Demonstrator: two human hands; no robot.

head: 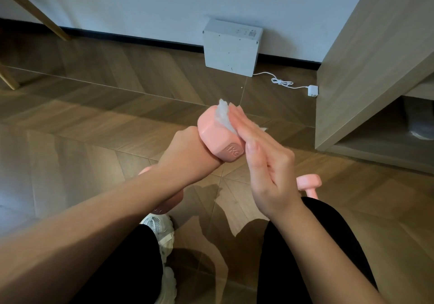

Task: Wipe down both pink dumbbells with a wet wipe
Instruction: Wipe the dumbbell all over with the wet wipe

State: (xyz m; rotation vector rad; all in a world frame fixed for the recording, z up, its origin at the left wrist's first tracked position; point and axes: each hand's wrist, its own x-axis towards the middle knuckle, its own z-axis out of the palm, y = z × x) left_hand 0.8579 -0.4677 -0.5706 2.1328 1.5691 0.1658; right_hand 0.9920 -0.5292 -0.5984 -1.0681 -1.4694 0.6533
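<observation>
Okay, far left: slanted wooden leg (35, 7) against the wall, not involved. Left hand (185, 153) is clenched round the handle of the first dumbbell (216, 137) and holds it off the floor, tilted, one head up and away from the body. The handle itself is hidden in the fist. The lower head pokes out under the left forearm, above a white shoe (162, 231). Wet wipe (224, 115) is bunched on the far face of the upper head, touching it. White box (231, 47) sits against the wall behind.

Right hand (265, 162) has straight fingers laid flat, pressing the wipe onto that head rather than pinching it. The thumb lies alongside. A white cable (281, 83) runs right from the box. Second dumbbell (308, 184) lies on the wooden floor (94, 127) just beside the right knee, mostly hidden by hand and leg, and nothing is touching it. Then a plug (312, 90) and a wooden cabinet (364, 68) at far right.

Step in hand, by my read: wiping the upper head of the first dumbbell. How much of it is already clean, cannot tell. Next likely calls for rotating it in the left fist so the wipe reaches the other faces, the handle and the lower head, which needs a regrip. The second dumbbell looks not yet done.
</observation>
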